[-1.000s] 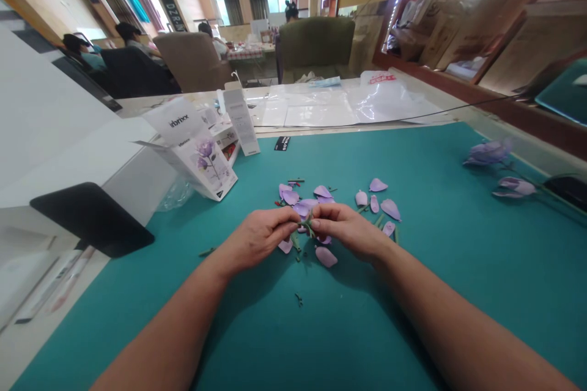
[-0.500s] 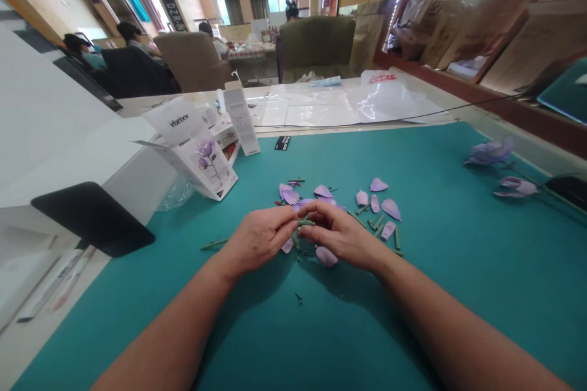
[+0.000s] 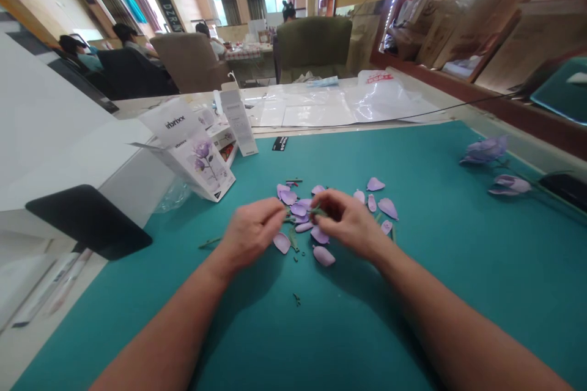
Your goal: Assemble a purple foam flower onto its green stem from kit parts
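My left hand (image 3: 251, 233) and my right hand (image 3: 349, 223) meet over a pile of lilac petal pieces (image 3: 299, 209) and small green stem pieces on the teal mat (image 3: 413, 269). Both hands are closed in a pinch. Between the fingertips runs a thin green stem piece (image 3: 316, 212), held by my right hand; my left fingertips sit at its other end. Loose petals (image 3: 323, 255) lie just in front of my hands and more petals (image 3: 387, 208) lie to the right.
An open white product box (image 3: 202, 162) with a flower picture stands at the left. A black pad (image 3: 87, 220) lies further left. Two finished lilac flowers (image 3: 487, 150) rest at the right edge. Clear plastic bags (image 3: 348, 104) lie beyond the mat. People sit far behind.
My hands lifted slightly and moved a little apart; the right hand shifted up over the petal pile with the green stem. A petal below my left hand came into view.
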The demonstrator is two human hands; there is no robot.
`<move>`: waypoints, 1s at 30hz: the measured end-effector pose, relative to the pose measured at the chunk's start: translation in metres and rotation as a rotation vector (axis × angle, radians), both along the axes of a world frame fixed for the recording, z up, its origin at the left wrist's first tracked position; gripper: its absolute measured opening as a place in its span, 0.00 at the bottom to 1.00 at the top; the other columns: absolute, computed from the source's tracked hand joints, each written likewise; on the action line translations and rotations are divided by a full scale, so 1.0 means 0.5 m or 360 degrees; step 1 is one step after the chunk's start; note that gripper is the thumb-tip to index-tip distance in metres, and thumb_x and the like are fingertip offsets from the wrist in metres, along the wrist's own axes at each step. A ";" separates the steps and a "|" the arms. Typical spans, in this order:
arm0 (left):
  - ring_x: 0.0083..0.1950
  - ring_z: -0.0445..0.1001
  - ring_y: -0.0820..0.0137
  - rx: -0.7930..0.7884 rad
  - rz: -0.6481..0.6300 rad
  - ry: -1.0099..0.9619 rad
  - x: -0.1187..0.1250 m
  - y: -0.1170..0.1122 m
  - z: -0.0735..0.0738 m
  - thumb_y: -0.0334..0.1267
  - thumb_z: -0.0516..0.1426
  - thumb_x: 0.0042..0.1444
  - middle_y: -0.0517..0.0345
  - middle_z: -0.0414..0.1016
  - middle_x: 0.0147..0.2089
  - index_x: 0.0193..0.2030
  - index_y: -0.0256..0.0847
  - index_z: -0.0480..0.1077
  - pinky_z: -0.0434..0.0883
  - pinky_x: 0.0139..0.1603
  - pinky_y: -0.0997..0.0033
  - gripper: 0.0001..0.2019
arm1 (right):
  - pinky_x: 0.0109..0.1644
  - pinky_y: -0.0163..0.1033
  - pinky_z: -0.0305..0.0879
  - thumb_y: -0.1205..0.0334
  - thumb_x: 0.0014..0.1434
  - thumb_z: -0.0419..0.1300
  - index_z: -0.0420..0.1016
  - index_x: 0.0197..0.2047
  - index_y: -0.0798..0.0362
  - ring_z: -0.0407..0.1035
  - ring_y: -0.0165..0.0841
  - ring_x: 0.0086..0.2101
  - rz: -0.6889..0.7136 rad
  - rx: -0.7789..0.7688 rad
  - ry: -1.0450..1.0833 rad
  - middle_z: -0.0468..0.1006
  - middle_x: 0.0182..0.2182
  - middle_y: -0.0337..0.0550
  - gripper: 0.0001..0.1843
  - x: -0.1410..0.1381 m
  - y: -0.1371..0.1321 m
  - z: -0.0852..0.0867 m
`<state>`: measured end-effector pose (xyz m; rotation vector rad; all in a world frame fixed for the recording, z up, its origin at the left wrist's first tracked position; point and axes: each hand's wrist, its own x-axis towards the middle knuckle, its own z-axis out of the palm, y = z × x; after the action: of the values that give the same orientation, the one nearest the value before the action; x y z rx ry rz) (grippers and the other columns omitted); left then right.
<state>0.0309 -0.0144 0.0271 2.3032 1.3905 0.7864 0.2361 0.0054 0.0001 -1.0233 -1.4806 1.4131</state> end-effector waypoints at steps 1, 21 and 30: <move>0.28 0.64 0.73 0.0009 0.0093 -0.0044 -0.007 0.003 0.004 0.40 0.47 0.61 0.62 0.66 0.26 0.28 0.41 0.64 0.61 0.31 0.74 0.12 | 0.33 0.37 0.64 0.61 0.46 0.62 0.70 0.36 0.52 0.69 0.31 0.30 -0.0081 0.0036 -0.0039 0.74 0.28 0.38 0.12 0.013 0.007 0.002; 0.31 0.68 0.70 -0.0238 -0.0250 0.0256 0.014 0.009 -0.036 0.39 0.45 0.64 0.59 0.71 0.31 0.35 0.41 0.65 0.62 0.32 0.73 0.11 | 0.33 0.34 0.60 0.64 0.56 0.61 0.78 0.33 0.50 0.68 0.29 0.28 0.0018 0.0641 -0.0703 0.79 0.28 0.38 0.04 -0.022 -0.023 -0.006; 0.34 0.70 0.70 -0.0326 -0.0298 0.0177 0.011 0.003 -0.028 0.35 0.48 0.61 0.58 0.74 0.35 0.39 0.41 0.68 0.65 0.35 0.73 0.08 | 0.33 0.33 0.57 0.66 0.59 0.56 0.72 0.30 0.51 0.66 0.29 0.28 -0.0077 0.0838 -0.0898 0.75 0.27 0.38 0.06 -0.027 -0.024 -0.015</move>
<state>0.0365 -0.0131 0.0129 2.3026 1.2142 0.4441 0.2227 -0.0064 -0.0072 -1.1443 -2.0680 0.6444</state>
